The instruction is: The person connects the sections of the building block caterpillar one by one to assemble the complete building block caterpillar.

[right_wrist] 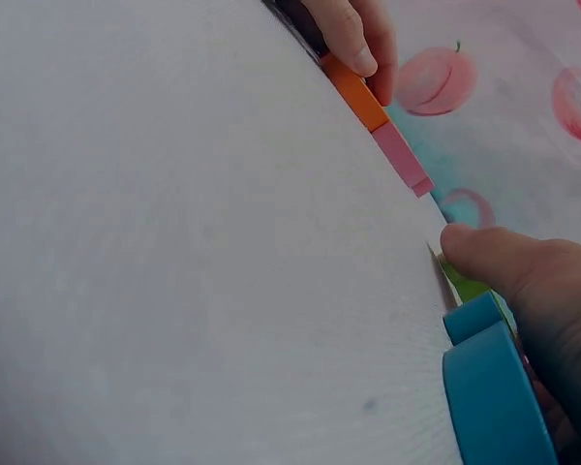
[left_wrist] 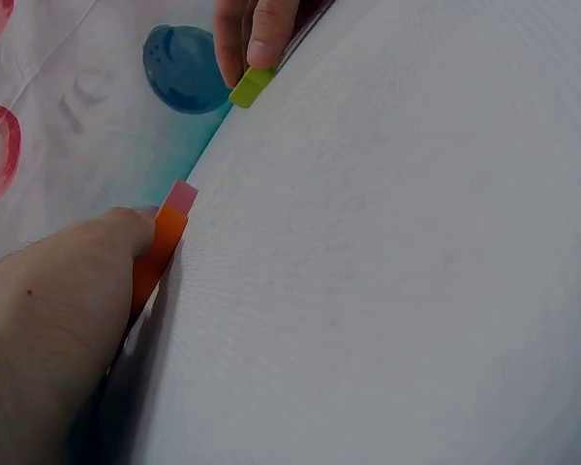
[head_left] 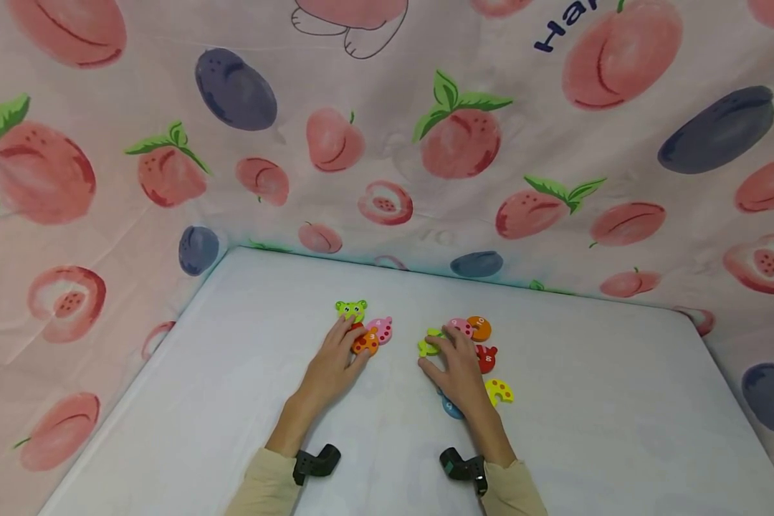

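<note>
In the head view my left hand (head_left: 332,365) holds a flat orange dotted piece (head_left: 365,343), thumb at its near edge and index finger on its far side. Part of a red piece shows under those fingers. Touching the orange piece is a pink dotted piece (head_left: 382,330); a green frog-face piece (head_left: 351,309) lies beyond the fingertips. To the right, my right hand (head_left: 461,373) pinches a light green piece (head_left: 426,347) between thumb and fingers. In the left wrist view the green piece (left_wrist: 252,87) sits at the fingertips. The fingers hide part of it.
Around my right hand lie another pink dotted piece (head_left: 459,327), an orange numbered piece (head_left: 480,328), a red striped piece (head_left: 487,358), a yellow dotted arch piece (head_left: 499,390) and a blue piece (head_left: 451,408). A fruit-print cloth (head_left: 387,143) rises behind the white table (head_left: 619,416).
</note>
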`<state>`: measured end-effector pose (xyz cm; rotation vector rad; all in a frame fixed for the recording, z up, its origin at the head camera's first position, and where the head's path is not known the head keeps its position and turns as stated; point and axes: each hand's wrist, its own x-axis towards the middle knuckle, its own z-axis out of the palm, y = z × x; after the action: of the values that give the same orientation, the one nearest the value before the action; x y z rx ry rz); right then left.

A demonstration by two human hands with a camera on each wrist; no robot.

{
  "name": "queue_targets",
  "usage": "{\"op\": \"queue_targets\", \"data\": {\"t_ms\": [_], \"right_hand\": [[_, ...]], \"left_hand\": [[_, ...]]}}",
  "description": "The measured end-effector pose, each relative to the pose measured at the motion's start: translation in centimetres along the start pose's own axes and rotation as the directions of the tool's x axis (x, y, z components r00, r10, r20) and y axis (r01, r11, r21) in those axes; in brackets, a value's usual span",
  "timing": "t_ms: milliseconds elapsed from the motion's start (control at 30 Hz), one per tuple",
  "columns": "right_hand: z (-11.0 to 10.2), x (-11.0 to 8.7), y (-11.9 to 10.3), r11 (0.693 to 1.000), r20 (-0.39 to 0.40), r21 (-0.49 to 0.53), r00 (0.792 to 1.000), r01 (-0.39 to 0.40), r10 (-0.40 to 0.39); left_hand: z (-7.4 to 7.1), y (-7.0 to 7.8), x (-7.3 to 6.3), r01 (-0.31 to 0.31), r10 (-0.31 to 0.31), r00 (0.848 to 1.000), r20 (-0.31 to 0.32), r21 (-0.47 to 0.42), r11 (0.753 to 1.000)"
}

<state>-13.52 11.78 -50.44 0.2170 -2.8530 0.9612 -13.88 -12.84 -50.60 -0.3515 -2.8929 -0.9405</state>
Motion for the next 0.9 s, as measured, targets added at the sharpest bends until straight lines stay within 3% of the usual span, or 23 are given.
{"op": "queue_targets", "data": {"t_ms": [233, 500, 900], "right_hand": [[-0.09, 0.08, 0.01, 1.0, -0.005, -0.002, 1.0, 0.008, -0.008], [-0.26, 0.17, -0.18, 0.998, 0.021, -0.004, 0.998, -0.063, 0.063], [-0.39, 0.06, -0.19, 1.0, 0.013, -0.03, 1.0, -0.009, 0.01]], "left_hand": [[-0.02, 0.09, 0.02, 0.011, -0.011, 1.0, 0.005, 0.001, 1.0], [-0.09, 0.2, -0.09, 0.009, -0.009, 1.0, 0.004, -0.012, 1.0], [-0.02, 0.19, -0.15, -0.003, 0.002, 1.0, 0.014, 0.026, 1.0]]}}
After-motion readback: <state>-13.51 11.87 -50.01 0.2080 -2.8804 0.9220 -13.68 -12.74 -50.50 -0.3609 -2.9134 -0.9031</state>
